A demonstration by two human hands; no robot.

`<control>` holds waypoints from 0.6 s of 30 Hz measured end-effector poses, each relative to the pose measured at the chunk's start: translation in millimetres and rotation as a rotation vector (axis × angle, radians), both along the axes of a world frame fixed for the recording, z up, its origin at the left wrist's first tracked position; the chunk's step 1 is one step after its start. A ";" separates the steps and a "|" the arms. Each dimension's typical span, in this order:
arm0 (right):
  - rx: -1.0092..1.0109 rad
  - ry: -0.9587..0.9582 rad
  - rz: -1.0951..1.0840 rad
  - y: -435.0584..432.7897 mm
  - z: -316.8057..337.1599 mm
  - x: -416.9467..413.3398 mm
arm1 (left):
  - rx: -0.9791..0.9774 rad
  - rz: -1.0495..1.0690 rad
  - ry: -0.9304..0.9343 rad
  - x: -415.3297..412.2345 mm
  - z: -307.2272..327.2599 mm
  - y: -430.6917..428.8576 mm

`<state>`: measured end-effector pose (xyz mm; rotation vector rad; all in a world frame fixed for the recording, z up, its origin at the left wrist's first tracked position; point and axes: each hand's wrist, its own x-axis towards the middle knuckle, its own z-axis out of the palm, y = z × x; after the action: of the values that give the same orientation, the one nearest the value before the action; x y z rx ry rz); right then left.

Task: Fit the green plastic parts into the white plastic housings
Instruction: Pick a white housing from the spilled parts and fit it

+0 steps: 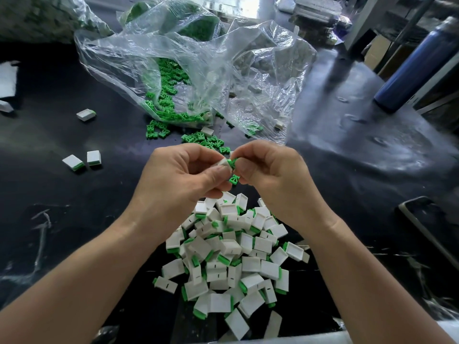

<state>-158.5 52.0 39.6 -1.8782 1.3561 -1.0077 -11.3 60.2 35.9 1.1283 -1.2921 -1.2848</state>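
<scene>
My left hand (183, 175) pinches a white housing (223, 162), mostly hidden by its fingers. My right hand (270, 170) pinches a green part (233, 162) against the housing's end. A second green part (234, 179) shows lower down between my two hands; which hand holds it I cannot tell. Below my hands lies a pile of white housings with green parts fitted (233, 254). Loose green parts (198, 140) spill from a clear plastic bag (188, 70) behind my hands.
Single fitted housings lie at the left (82, 161) and further back (86, 114). A blue bottle (419, 65) stands at the right. A dark flat device (427, 224) lies at the right edge. The black table (347, 155) is glossy.
</scene>
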 end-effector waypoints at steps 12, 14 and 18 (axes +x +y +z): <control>-0.181 0.293 0.089 3.2 0.4 -0.5 | -0.257 -0.022 -0.383 6.1 -8.3 -0.9; -0.210 0.339 0.114 3.8 0.0 -0.3 | -0.316 -0.023 -0.469 5.9 -8.6 0.3; -0.258 0.256 0.058 6.2 -0.1 2.1 | -0.215 -0.025 -0.264 5.5 -6.3 -0.3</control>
<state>-156.4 58.1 39.5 -2.2910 1.3555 -0.9763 -5.8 59.9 29.5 1.1574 -1.6022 -1.0093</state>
